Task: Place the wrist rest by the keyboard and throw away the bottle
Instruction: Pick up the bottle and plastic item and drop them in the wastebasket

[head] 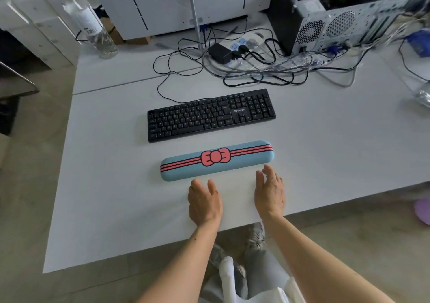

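White desk (97, 186) carries the wrist rest (216, 160) just before the keyboard (210, 115), left hand (204, 204) and right hand (270, 192) open and empty; placement appears complete, so the bottle (93, 23) at the far-left corner needs grasping next.

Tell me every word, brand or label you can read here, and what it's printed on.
"Bosston": on the keyboard, above its arrow keys.
Key legends on the keyboard: too small to read.
Label on the bottle: blurred, unreadable.
Wrist rest: only a pink bow and stripes, no text.
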Demonstrator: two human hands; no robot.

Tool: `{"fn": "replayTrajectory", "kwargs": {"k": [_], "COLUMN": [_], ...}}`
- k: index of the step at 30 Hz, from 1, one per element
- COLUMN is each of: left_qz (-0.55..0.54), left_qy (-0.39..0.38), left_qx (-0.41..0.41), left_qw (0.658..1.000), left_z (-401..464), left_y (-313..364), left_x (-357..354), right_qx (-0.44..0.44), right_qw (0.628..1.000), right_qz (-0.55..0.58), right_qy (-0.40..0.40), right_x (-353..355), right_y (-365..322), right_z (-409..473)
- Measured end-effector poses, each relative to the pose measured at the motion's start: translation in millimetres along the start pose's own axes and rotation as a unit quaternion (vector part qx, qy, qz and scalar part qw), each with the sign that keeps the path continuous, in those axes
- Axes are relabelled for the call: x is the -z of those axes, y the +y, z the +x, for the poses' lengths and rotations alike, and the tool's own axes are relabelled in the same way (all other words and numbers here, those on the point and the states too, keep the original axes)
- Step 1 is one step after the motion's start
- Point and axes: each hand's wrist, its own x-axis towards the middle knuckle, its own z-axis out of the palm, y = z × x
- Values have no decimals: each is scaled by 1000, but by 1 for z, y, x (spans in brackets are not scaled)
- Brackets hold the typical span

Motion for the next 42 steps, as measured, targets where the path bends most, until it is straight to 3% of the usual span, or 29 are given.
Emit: {"fn": "replayTrajectory", "kwargs": {"k": [13, 28, 42], "left_qz": [-55, -82, -84], "left_qy": [-59, -100, -153], "left_qx": [-149, -153, -190], "left_qw": [986, 980, 966], "left_z": [-48, -140, -178], "left_y": [79, 182, 303], "left_x": [-35, -131, -212], "right_qx": [-60, -73, -118], "right_qw": [995, 992, 970], "right_qz": [75, 87, 141], "right_qy": [40, 63, 159], "right_x": [67, 197, 291], "right_y": [36, 135, 184], "right_z": [19, 84, 167]}}
